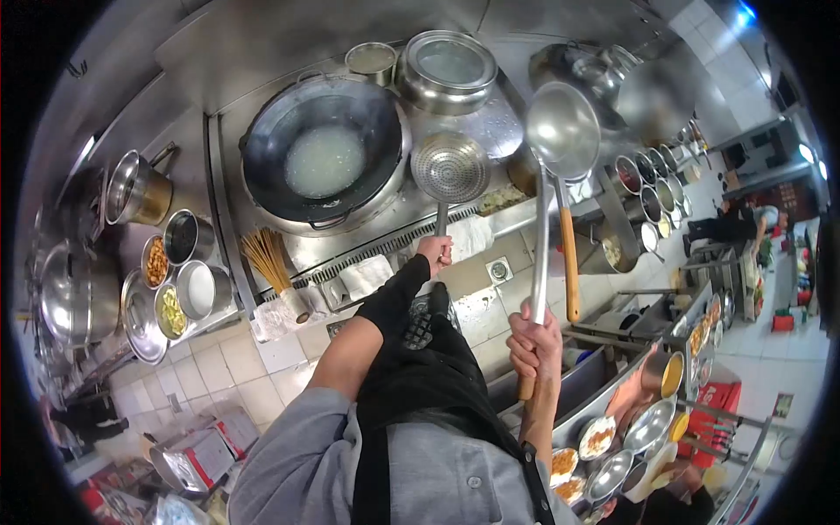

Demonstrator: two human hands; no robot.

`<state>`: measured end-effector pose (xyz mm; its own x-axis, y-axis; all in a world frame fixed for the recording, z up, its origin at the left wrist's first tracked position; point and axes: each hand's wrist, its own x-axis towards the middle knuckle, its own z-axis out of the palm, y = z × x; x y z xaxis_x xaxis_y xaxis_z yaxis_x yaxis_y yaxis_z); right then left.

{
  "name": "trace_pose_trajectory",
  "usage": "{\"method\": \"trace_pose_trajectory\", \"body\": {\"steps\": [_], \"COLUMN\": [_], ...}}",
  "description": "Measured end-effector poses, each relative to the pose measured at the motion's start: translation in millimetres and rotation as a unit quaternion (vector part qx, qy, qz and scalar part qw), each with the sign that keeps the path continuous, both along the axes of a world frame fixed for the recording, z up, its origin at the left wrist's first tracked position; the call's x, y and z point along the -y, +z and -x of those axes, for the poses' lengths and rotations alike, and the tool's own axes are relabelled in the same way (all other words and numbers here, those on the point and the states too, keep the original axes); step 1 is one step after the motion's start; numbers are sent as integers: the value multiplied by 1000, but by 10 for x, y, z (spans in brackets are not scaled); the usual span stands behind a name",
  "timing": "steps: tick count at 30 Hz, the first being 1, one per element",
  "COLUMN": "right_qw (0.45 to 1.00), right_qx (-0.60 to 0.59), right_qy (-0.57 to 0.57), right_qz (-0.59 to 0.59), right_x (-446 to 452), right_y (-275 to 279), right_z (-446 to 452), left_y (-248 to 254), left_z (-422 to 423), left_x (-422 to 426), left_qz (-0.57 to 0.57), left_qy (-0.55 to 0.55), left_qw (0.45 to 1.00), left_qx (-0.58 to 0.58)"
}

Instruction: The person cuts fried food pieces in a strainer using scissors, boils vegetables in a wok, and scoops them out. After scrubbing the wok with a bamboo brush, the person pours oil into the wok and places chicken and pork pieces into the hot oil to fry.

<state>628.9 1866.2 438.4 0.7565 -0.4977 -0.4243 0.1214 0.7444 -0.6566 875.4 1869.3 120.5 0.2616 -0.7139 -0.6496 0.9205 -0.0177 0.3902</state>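
On the steel stove [499, 131], the large black wok [269, 162] already holds a pool of cloudy, pale liquid [325, 163]; the work looks partway along, with neither tool in the wok. The long-handled ladle [562, 127] is raised well to its right, and the perforated skimmer [450, 168] shows beside its rim, both seemingly unloaded. The right hand [535, 343] grips the ladle's handle; the left hand [436, 252] is closed around the skimmer's.
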Motion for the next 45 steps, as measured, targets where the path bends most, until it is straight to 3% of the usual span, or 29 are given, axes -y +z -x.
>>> {"method": "trace_pose_trajectory", "body": {"steps": [1, 4, 5, 6, 7, 8, 9, 11, 12, 14, 16, 18, 19, 21, 24, 26, 27, 28, 35, 37, 38, 42, 45], "right_qw": [1000, 995, 989, 985, 981, 976, 973, 956, 946, 911, 887, 882, 848, 770, 682, 647, 630, 628, 603, 598, 603, 640, 678], "right_qx": [-8, -57, -81, -89, -96, -105, -109, -119, -124, -129, -87, -38, -76, -105, -78, -80, -80, -83, -70, -57, -60, -104, -117], "right_qy": [24, 71, 92, 101, 109, 116, 120, 139, 146, 192, 197, 229, 258, 273, 255, 275, 284, 304, 358, 400, 425, 421, 421], "right_qz": [-3, 35, 79, 104, 129, 153, 164, 229, 263, 343, 409, 410, 456, 567, 681, 706, 718, 711, 709, 692, 672, 634, 591], "right_x": [110, 432, 563, 698, 834, 966, 1113, 1348, 1420, 1589, 1702, 1839, 1928, 2047, 2013, 1908, 1844, 1768, 1487, 1480, 1491, 1520, 1524], "right_y": [-81, -254, -337, -378, -415, -462, -556, -604, -600, -525, -511, -444, -417, -407, -479, -493, -463, -364, -168, -4, -10, 88, 98], "right_z": [-78, -354, -411, -490, -566, -632, -700, -883, -994, -1307, -1717, -2187, -2457, -3006, -3799, -4209, -4351, -4437, -4785, -4755, -4739, -4432, -4197], "left_y": [-85, 20, -399, -846, -508, -55, 420, 407, 376, -140, 571, 507, 334, -495, -544, -585, -18, 464, 468, 798, 743, 721, 931], "left_z": [-30, 116, 82, 47, 124, -62, -79, -259, -396, -923, -1194, -1373, -1474, -1700, -1644, -1580, -1387, -1240, -905, -784, -786, -758, -785], "left_x": [25, 206, 327, 389, 272, -59, -359, -856, -1182, -1693, -1713, -1740, -1814, -2092, -1938, -1900, -1699, -1545, -1644, -1605, -1651, -2147, -2358], "left_qz": [8, -115, -226, -326, -408, -241, -225, -303, -243, -459, -409, -368, -475, -456, -506, -462, -507, -513, -523, -528, -560, -417, -426], "left_qy": [-8, -37, -120, -204, -205, -334, -229, 25, 176, 238, 282, 324, 237, 234, 287, 334, 322, 339, 359, 368, 347, 435, 418], "left_qw": [1000, 990, 920, 784, 674, 498, 560, 782, 860, 691, 781, 816, 789, 780, 757, 766, 744, 736, 709, 692, 673, 692, 676], "left_qx": [-19, 77, 296, 487, 581, 763, 764, 544, 414, 505, 379, 305, 310, 360, 298, 297, 293, 284, 310, 328, 336, 397, 433]}}
